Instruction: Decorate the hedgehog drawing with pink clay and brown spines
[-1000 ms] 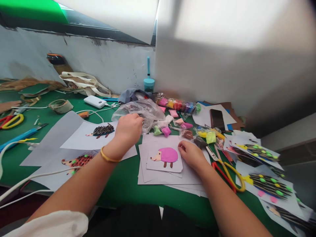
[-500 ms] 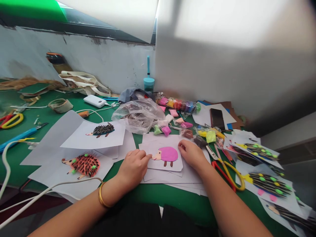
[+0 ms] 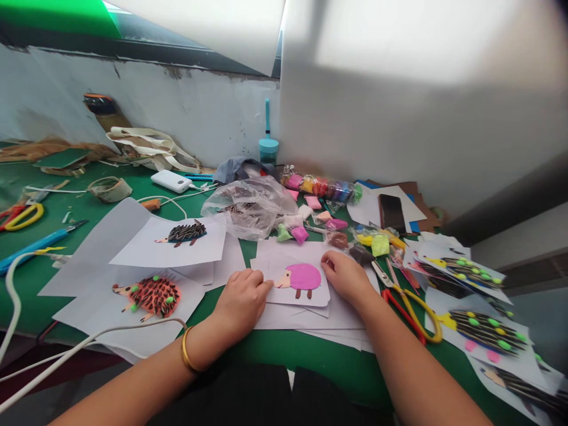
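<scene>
A white paper sheet (image 3: pixel 288 299) lies in front of me on a stack of other sheets. It carries a flat pink clay hedgehog (image 3: pixel 306 276) with a pale face and two brown legs. My left hand (image 3: pixel 242 302), a gold bangle on its wrist, is closed at the sheet's left edge, fingers curled and thumb near the snout. At the opposite edge, my right hand (image 3: pixel 345 275) pinches the paper with bent fingers. Just right of that hand lie yellow-and-red scissors (image 3: pixel 410 305). Bagged clay pieces (image 3: pixel 300 235) sit beyond the stack.
Finished hedgehog pictures lie left, one orange (image 3: pixel 155 296) and one dark (image 3: pixel 189 232); more are piled right (image 3: pixel 483 331). A clear plastic bag (image 3: pixel 251 207), phone (image 3: pixel 391 213) and power bank (image 3: pixel 171 181) are farther back. A white cable (image 3: pixel 89 348) crosses the left side.
Both hands stay at the sheet's edges with almost the same grip. The whole view has shifted very slightly; nothing else has visibly moved.
</scene>
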A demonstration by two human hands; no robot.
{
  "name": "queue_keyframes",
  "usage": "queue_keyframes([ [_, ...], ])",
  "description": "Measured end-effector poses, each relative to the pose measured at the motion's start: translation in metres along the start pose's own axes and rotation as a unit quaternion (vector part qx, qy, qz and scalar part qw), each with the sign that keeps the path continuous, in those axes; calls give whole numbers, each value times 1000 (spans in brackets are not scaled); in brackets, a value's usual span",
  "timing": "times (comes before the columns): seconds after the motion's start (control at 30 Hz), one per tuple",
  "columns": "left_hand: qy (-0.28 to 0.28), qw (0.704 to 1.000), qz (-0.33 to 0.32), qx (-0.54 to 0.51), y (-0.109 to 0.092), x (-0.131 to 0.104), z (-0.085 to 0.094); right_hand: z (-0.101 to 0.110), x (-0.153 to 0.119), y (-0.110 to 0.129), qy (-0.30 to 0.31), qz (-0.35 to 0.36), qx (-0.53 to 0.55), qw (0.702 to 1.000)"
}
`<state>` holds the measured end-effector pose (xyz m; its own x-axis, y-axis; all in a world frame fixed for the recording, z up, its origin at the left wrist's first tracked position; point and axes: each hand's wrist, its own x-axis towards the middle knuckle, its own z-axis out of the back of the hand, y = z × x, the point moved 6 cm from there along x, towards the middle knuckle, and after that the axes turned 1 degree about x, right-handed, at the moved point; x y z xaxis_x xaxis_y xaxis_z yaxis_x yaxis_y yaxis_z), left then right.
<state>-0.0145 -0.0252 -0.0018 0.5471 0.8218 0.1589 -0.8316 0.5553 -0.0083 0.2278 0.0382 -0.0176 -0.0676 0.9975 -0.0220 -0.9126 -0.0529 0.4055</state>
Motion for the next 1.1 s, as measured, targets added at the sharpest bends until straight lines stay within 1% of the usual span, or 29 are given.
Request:
queue_keyframes([
  [0.07,-14,1000,2,-4,1,-1,0,1,0,0,-1,-1,1,1000],
  [0.17,-60,998,-7,-7,0,-3,5,1,0,0,-1,-2,4,1000],
  [0.2,-76,997,-21,-9,-3,-4,7,1,0,0,-2,-1,6,1000],
  [0.27,-93,993,-74,-23,-14,-7,11,1,-1,0,-7,3,11,1000],
  [0.33,-85,987,-129,-43,-26,-9,11,1,-1,1,-12,14,15,1000],
  [0.4,-67,984,-156,-57,-34,-10,10,1,-1,2,-13,27,16,999],
  [0.5,-58,985,-154,-59,-39,-10,7,-1,0,2,-10,38,6,999],
  [0.63,-61,986,-146,-53,-39,-10,6,-1,2,-1,-16,35,-8,999],
  [0.83,-33,989,-133,-50,-39,-10,7,-1,2,-1,-17,32,-11,999],
  [1.1,-17,990,-131,-44,-40,-9,5,-2,2,-2,-12,31,-12,999],
])
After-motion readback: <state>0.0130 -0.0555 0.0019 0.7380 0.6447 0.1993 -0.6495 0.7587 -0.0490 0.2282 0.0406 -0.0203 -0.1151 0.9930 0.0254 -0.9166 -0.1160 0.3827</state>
